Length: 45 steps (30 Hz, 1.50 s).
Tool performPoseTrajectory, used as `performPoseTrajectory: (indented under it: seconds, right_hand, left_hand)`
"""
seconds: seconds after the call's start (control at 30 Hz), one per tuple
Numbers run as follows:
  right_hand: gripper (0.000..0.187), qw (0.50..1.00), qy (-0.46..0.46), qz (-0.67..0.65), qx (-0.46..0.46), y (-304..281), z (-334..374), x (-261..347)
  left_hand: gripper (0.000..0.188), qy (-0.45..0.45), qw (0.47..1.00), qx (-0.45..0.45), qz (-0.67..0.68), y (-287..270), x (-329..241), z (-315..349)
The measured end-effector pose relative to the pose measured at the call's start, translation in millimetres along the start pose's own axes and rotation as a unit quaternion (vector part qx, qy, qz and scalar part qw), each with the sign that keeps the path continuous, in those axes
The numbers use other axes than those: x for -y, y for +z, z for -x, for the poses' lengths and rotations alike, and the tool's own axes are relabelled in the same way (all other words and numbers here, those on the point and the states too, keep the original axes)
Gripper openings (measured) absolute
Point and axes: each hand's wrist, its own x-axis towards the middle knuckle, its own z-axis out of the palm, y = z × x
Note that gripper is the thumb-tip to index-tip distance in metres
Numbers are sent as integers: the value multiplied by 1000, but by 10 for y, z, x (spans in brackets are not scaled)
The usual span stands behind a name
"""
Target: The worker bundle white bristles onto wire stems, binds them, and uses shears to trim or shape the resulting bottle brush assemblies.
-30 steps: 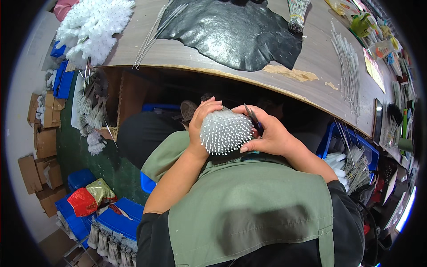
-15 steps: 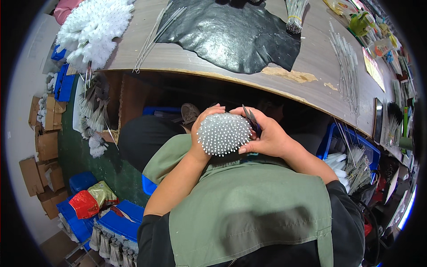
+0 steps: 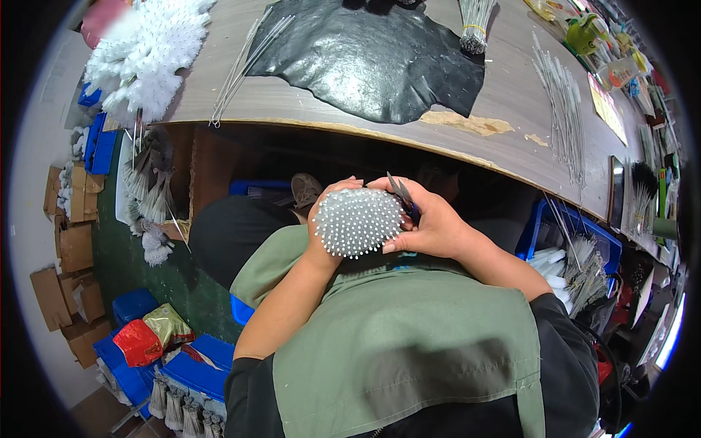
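Note:
A rounded, grey-white bundle of thin stems with white dot-like tips sits above my lap, tips facing up. My left hand curls around its left side, with fingertips showing at the far edge. On the other side my right hand is closed on a pair of small dark scissors, whose blades point up and away. The right thumb lies against the bundle's right edge, and the right fingers reach behind it. The bundle's underside is hidden.
Ahead is a grey worktop with a chipped front edge, bearing a black sheet, loose wire brushes and a tied bundle. White brushes overhang at far left. A blue bin stands right; cardboard boxes stand left.
The head view has shifted slightly, so everything sits a little further left. Both hands keep their hold on the bundle and scissors, with hardly any visible movement.

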Motion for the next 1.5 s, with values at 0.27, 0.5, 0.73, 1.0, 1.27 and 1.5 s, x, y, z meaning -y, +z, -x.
performPoseTrajectory:
  seconds: [0.27,0.5,0.73,1.0,1.27,1.5]
  right_hand:
    - [79,1000,-14,-22,-5,-20,-41,21]
    - [77,997,-65,-30,22,-154,-159,416]
    - [74,985,-155,-74,-17,-144,-286,895]
    - [67,991,-120,-63,-25,109,-637,517]
    - [27,979,-101,-158,-77,-13,-848,422]
    - [26,986,-147,-41,-60,-54,-936,356]
  left_hand:
    - [23,-185,966,-25,180,21,-130,-12]
    - [36,-129,978,15,163,66,-709,-276]
    - [49,67,970,101,-212,-20,-1636,-663]
    - [62,-292,940,-24,175,-134,-1298,-274]
    - [56,-319,918,-35,231,-241,-1091,-253]
    - [61,-349,904,-24,246,-279,-969,-294]
